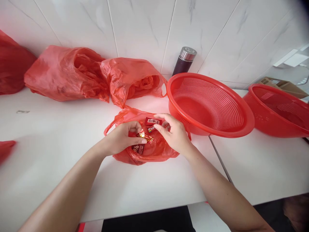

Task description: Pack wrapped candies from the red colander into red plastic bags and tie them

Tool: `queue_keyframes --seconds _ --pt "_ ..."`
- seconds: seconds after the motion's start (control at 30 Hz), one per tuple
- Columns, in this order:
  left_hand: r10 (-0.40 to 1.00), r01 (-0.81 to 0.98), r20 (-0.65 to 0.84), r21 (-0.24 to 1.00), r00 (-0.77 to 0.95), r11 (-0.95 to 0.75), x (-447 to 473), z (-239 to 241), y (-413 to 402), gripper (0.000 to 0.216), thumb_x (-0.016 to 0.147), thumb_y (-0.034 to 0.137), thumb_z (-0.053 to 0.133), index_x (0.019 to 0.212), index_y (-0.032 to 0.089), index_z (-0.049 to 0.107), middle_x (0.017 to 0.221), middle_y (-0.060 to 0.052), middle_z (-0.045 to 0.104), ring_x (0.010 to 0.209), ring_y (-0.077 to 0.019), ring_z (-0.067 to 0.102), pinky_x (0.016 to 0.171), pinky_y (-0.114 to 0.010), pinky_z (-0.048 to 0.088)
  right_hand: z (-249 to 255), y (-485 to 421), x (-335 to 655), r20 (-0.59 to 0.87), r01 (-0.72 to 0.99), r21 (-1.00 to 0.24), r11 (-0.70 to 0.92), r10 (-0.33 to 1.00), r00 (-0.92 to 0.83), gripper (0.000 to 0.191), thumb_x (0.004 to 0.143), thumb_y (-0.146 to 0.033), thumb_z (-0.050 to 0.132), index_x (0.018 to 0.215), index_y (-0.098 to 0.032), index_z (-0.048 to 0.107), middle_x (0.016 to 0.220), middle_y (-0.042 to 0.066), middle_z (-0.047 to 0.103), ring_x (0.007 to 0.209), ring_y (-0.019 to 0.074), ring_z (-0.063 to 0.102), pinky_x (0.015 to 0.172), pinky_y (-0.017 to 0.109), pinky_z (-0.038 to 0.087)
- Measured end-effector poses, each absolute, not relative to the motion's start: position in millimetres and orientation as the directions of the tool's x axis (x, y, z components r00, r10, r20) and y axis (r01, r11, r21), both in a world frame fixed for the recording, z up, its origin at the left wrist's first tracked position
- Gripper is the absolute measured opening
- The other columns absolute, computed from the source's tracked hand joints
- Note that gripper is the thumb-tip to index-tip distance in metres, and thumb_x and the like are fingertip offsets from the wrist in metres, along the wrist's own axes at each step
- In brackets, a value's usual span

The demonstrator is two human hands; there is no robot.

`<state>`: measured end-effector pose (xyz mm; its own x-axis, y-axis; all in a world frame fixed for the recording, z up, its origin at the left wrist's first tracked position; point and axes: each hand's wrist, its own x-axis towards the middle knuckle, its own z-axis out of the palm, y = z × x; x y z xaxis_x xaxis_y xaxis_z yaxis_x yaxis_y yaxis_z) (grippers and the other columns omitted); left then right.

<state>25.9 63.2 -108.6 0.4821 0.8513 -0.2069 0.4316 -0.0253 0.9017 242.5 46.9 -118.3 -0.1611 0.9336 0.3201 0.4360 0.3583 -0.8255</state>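
Candies, about five wrapped, lie in one open red bag on the bench; your left hand pinches one; your right hand grips the bag's edge; two red colanders stand right.

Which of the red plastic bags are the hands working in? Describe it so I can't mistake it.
On the white counter, it is the small red bag lying open nearest the counter's front edge, left of the red colander. Unlike the two crumpled bags by the wall, it holds wrapped candies.
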Motion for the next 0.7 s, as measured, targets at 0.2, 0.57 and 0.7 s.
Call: queue_keyframes --seconds 0.2,0.57,0.7 --pt "0.855 0.25 -0.212 0.963 0.473 0.101 23.1 -107.4 66.3 0.032 0.073 0.042 0.075 0.082 0.021 0.053 0.081 0.001 0.067 0.079 -0.0175 0.063 0.073 -0.031 0.051 -111.5 43.1 240.1 0.092 0.337 -0.921 0.195 0.95 -0.299 0.016 0.083 -0.036 0.068 0.089 -0.021 0.069 0.083 0.0 0.068 0.07 0.013 0.06 0.065 0.027 0.049" --pt "0.881 0.33 -0.165 0.944 0.444 0.011 22.3 -102.1 64.9 0.034 0.088 0.055 0.055 0.087 0.022 0.062 0.088 -0.001 0.07 0.086 -0.0198 0.064 0.078 -0.031 0.049 -107.2 45.6 244.5 0.075 0.267 -0.95 0.164 0.947 -0.314 0.018 0.09 -0.036 0.058 0.085 -0.02 0.064 0.074 -0.001 0.066 0.058 0.0101 0.054 0.059 0.025 0.045" --pt "0.88 0.326 -0.154 0.945 0.45 -0.002 23.0 -102.8 63.8 0.034 0.089 0.055 0.053 0.086 0.021 0.06 0.088 -0.001 0.07 0.086 -0.0196 0.064 0.08 -0.032 0.049 -107.8 44.8 243.0 0.078 0.282 -0.945 0.165 0.952 -0.295 0.017 0.091 -0.034 0.058 0.084 -0.02 0.063 0.072 -0.002 0.065 0.057 0.0096 0.054 0.059 0.025 0.045"
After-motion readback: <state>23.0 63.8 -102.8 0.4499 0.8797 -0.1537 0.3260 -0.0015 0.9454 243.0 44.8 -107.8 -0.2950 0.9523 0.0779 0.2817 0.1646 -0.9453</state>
